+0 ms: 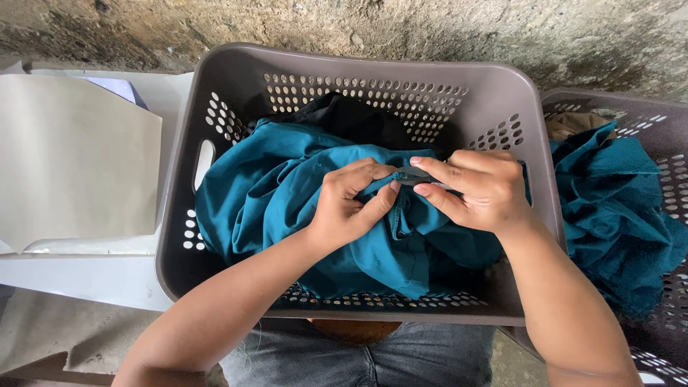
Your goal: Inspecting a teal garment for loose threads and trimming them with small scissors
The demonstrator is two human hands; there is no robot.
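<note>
Left hand: your left hand (351, 204) rests on the teal garment (287, 208) near the middle of the basket, thumb and forefinger pressed together on a fold of the cloth.
Right hand: your right hand (480, 190) meets it from the right, thumb and forefinger pinching a small pale piece at the same fold; what that piece is cannot be made out.
Garment: it lies bunched inside the grey perforated basket (502, 93), filling most of the floor and rising toward the left wall.
Hidden: a black cloth (351, 118) shows only at the far side, the rest buried under the teal. The seam you hold is partly covered by your own fingers.
Cut off: a second basket (659, 143) at the right runs out of view, holding more teal fabric (616, 208) and a tan scrap at its far edge.
Edges: the near rim of the basket sits against your lap, and the far rim stands close to the rough concrete wall (358, 25).
Open room: a pale flat sheet (72, 158) lies on a white surface to the left, just beside the basket.
</note>
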